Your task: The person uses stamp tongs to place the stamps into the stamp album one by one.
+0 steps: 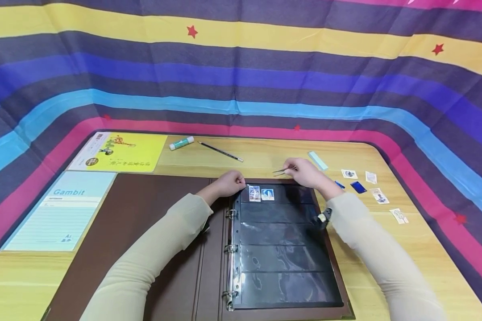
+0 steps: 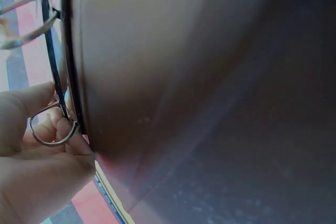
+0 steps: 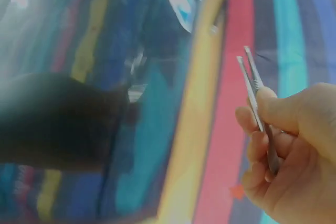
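Observation:
A brown ring binder [image 1: 164, 214] lies spread on the table, with a black stamp page [image 1: 285, 258] on its right side. Two stamps [image 1: 254, 193] sit side by side in the page's top pocket row. My left hand [image 1: 230, 183] pinches the page's upper left corner; in the left wrist view its thumb and fingers meet at the page edge beside a metal ring [image 2: 52, 142]. Over the page's top edge, my right hand [image 1: 304, 171] holds metal tweezers [image 3: 256, 95]. The tweezers' tips stand slightly apart with nothing between them.
Several loose stamps [image 1: 379, 196] and a dark blue piece [image 1: 358, 187] lie right of the binder. A pale blue strip [image 1: 318, 161] is behind the right hand. Farther back are a pencil [image 1: 221, 151] and a glue stick [image 1: 181, 143]. Notebooks [image 1: 64, 209] lie at left.

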`<state>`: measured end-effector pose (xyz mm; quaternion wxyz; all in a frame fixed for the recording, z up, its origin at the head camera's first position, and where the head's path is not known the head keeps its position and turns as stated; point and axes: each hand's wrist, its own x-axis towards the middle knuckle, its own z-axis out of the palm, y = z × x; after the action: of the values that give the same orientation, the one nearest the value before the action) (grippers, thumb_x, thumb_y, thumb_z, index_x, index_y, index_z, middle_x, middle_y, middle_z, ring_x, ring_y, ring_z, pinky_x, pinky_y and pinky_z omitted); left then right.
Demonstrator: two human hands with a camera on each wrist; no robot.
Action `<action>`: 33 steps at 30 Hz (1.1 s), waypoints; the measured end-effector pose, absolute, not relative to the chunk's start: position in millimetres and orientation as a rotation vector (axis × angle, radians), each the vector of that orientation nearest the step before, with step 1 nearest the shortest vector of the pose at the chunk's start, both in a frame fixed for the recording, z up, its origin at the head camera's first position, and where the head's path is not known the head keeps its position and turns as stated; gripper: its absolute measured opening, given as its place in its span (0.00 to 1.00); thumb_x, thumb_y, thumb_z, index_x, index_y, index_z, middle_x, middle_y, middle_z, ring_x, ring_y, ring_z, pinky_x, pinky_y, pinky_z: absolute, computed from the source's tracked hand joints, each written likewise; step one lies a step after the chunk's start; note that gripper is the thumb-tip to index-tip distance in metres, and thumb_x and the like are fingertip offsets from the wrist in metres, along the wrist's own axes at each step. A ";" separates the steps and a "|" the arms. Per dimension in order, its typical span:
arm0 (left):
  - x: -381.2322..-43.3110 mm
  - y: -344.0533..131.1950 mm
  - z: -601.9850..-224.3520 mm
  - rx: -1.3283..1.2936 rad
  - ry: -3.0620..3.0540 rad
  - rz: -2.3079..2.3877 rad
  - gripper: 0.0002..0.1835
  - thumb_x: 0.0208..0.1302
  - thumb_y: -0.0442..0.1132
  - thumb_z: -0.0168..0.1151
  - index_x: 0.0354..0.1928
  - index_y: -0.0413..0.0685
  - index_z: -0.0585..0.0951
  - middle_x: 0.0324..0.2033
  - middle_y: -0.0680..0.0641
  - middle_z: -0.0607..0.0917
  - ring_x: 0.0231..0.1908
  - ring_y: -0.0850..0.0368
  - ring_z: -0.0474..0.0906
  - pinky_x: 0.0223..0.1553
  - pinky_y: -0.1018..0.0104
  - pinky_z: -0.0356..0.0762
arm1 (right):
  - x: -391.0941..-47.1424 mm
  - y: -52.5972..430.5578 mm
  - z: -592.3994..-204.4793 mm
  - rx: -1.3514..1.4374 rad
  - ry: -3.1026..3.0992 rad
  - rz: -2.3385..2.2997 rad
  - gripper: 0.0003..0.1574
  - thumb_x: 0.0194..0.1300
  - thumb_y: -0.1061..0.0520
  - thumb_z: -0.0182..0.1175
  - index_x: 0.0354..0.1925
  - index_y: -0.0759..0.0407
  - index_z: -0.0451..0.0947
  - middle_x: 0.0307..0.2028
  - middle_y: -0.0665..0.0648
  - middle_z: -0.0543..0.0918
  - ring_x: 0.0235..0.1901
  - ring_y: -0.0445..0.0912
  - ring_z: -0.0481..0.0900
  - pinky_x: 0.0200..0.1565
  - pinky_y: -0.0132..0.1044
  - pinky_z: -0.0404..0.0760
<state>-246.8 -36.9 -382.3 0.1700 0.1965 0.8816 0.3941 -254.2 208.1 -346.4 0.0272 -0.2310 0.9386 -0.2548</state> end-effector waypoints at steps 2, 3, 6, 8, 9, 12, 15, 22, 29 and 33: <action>-246.7 -36.8 -382.8 0.555 2.503 1.116 0.09 0.57 0.32 0.47 0.20 0.41 0.67 0.14 0.51 0.61 0.16 0.59 0.59 0.30 0.67 0.63 | -246.3 223.8 -339.5 -0.648 2.891 -0.846 0.07 0.59 0.58 0.47 0.34 0.61 0.69 0.30 0.58 0.73 0.29 0.48 0.68 0.32 0.41 0.66; -246.5 -36.8 -382.7 0.549 2.504 1.112 0.08 0.57 0.32 0.47 0.21 0.41 0.67 0.14 0.51 0.61 0.17 0.59 0.59 0.30 0.67 0.63 | -242.0 232.6 -336.8 -0.625 2.885 -0.878 0.09 0.59 0.57 0.47 0.35 0.61 0.68 0.30 0.59 0.73 0.28 0.48 0.67 0.31 0.40 0.66; -245.5 -37.4 -381.6 0.535 2.507 1.106 0.07 0.57 0.33 0.47 0.22 0.41 0.68 0.15 0.51 0.62 0.18 0.59 0.59 0.30 0.67 0.63 | -228.2 260.0 -332.0 -0.557 2.864 -0.964 0.12 0.59 0.53 0.46 0.37 0.61 0.67 0.30 0.60 0.73 0.26 0.48 0.67 0.27 0.39 0.66; -245.1 -38.3 -380.8 0.537 2.509 1.101 0.07 0.57 0.33 0.47 0.23 0.41 0.68 0.16 0.50 0.63 0.18 0.59 0.60 0.30 0.67 0.63 | -218.3 277.4 -332.1 -0.529 2.880 -0.981 0.13 0.59 0.53 0.47 0.37 0.62 0.67 0.30 0.61 0.73 0.26 0.48 0.67 0.27 0.38 0.66; -244.9 -38.7 -380.5 0.539 2.510 1.100 0.06 0.57 0.33 0.47 0.23 0.41 0.69 0.16 0.50 0.63 0.18 0.59 0.60 0.30 0.67 0.63 | -213.5 285.9 -333.4 -0.511 2.890 -0.975 0.13 0.59 0.54 0.48 0.37 0.63 0.67 0.30 0.61 0.73 0.25 0.48 0.68 0.27 0.38 0.67; -244.6 -39.5 -379.7 0.554 2.510 1.101 0.07 0.57 0.33 0.47 0.22 0.41 0.68 0.15 0.51 0.63 0.17 0.59 0.60 0.30 0.67 0.63 | -200.0 309.5 -340.7 -0.470 2.939 -0.895 0.11 0.58 0.57 0.49 0.36 0.65 0.68 0.30 0.61 0.74 0.27 0.48 0.70 0.29 0.39 0.68; -244.2 -39.3 -379.0 0.560 2.506 1.103 0.08 0.57 0.32 0.47 0.21 0.41 0.68 0.14 0.51 0.62 0.17 0.59 0.59 0.30 0.67 0.63 | -187.6 332.6 -349.3 -0.440 2.985 -0.775 0.09 0.56 0.59 0.50 0.34 0.65 0.69 0.28 0.58 0.74 0.27 0.47 0.70 0.28 0.40 0.67; -246.2 -38.0 -380.5 0.561 2.506 1.100 0.09 0.57 0.33 0.47 0.20 0.42 0.68 0.13 0.51 0.62 0.16 0.59 0.58 0.29 0.67 0.63 | -163.0 376.1 -359.9 -0.412 3.019 -0.581 0.05 0.52 0.61 0.54 0.29 0.63 0.71 0.24 0.53 0.74 0.26 0.45 0.70 0.28 0.40 0.68; -247.2 -36.2 -381.9 0.549 2.504 1.098 0.08 0.57 0.33 0.47 0.20 0.42 0.68 0.14 0.51 0.61 0.16 0.59 0.58 0.29 0.67 0.63 | -150.7 382.1 -364.3 -0.504 2.948 -0.584 0.03 0.53 0.59 0.54 0.28 0.58 0.71 0.23 0.49 0.72 0.24 0.39 0.67 0.28 0.35 0.67; -246.6 -36.1 -381.1 0.541 2.507 1.097 0.08 0.57 0.33 0.48 0.21 0.41 0.67 0.15 0.51 0.62 0.17 0.59 0.59 0.29 0.66 0.63 | -151.1 373.5 -364.3 -0.598 2.834 -0.675 0.03 0.54 0.60 0.53 0.29 0.60 0.71 0.24 0.49 0.72 0.24 0.37 0.67 0.27 0.32 0.67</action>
<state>-246.6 -36.1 -381.1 0.1753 0.1909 0.8848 0.3871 -151.1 373.5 -364.3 0.0838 -0.2005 0.9496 -0.2261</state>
